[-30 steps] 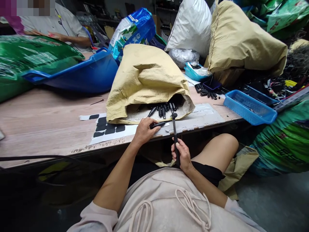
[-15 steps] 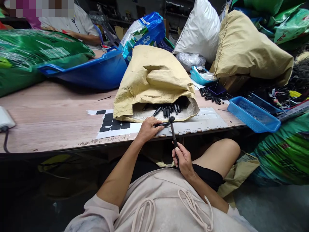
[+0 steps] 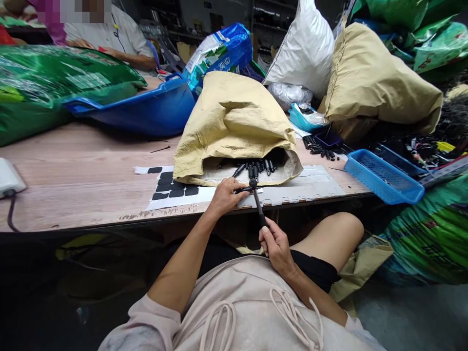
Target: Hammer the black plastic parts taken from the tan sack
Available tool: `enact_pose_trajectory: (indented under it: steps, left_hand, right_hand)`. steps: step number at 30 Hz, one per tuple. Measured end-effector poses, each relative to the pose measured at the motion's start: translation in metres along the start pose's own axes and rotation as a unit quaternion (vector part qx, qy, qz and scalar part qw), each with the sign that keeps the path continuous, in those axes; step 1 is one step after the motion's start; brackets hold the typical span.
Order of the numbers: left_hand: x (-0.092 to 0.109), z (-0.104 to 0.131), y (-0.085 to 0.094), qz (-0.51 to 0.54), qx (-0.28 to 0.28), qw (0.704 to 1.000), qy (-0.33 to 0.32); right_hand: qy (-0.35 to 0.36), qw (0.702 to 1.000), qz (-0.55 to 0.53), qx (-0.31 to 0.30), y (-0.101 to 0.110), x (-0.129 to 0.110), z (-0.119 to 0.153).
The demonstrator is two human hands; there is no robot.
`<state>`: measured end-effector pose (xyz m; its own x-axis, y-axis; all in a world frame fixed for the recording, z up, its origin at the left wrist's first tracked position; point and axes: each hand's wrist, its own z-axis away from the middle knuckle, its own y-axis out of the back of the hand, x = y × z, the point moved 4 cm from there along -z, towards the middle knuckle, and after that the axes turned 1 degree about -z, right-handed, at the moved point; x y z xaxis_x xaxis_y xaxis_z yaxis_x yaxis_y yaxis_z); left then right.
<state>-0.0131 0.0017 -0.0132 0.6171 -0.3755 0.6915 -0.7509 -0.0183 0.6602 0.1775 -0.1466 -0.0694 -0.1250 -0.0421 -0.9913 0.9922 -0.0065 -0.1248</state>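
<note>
My left hand rests at the table's front edge, fingers pinched round a slim black cylindrical piece that points right. My right hand is closed on the black handle of a ratchet wrench with a metal shaft. Its round dark head is at the right end of the cylindrical piece; whether they touch I cannot tell. Just behind, a tan paper sack lies with its mouth towards me. Several similar black cylindrical pieces spill inside the opening.
A sheet of black square stickers lies left of the sack. A blue basin and green bag stand at left. To the right are a blue basket, loose black parts and another tan sack. A co-worker sits across the table.
The wrench head has shifted slightly left, to the end of the piece in my left hand, and its shaft tilts more. My left hand has barely moved.
</note>
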Motion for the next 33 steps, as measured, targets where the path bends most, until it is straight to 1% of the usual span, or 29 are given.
enact_pose_trajectory:
  steps: [4,9,11,15,20,26,28,30,33]
  left_hand:
    - [-0.001,0.000,0.000,-0.006,0.004,1.000,-0.001]
    - [-0.002,0.001,-0.001,-0.003,0.009,1.000,0.005]
    - [-0.003,0.001,-0.001,0.002,0.010,1.000,0.008]
    - [-0.004,0.001,-0.002,0.004,0.009,1.000,0.013]
    - [-0.004,0.001,-0.002,-0.009,-0.002,1.000,0.004]
    - [-0.003,0.003,-0.001,-0.014,-0.005,1.000,-0.010]
    - [-0.001,0.004,0.001,-0.007,-0.002,1.000,-0.019]
    - [0.005,0.007,0.004,0.008,0.007,0.999,-0.042]
    - [0.014,0.015,0.009,0.041,0.041,0.994,-0.090]
  right_hand:
    - [0.000,1.000,-0.029,0.003,-0.003,-0.007,0.003]
    - [-0.023,0.999,-0.043,0.008,-0.004,-0.006,0.002]
    - [-0.020,0.998,-0.055,0.020,-0.002,-0.007,0.001]
    - [-0.008,0.994,-0.090,0.066,0.002,-0.008,-0.002]
    - [-0.048,0.983,-0.146,0.097,0.006,-0.003,-0.009]
    - [-0.069,0.972,-0.203,0.100,0.006,0.003,-0.013]
    - [-0.075,0.969,-0.215,0.098,0.005,0.005,-0.014]
    - [-0.080,0.967,-0.224,0.095,0.005,0.007,-0.015]
    - [-0.089,0.963,-0.236,0.091,0.005,0.009,-0.015]
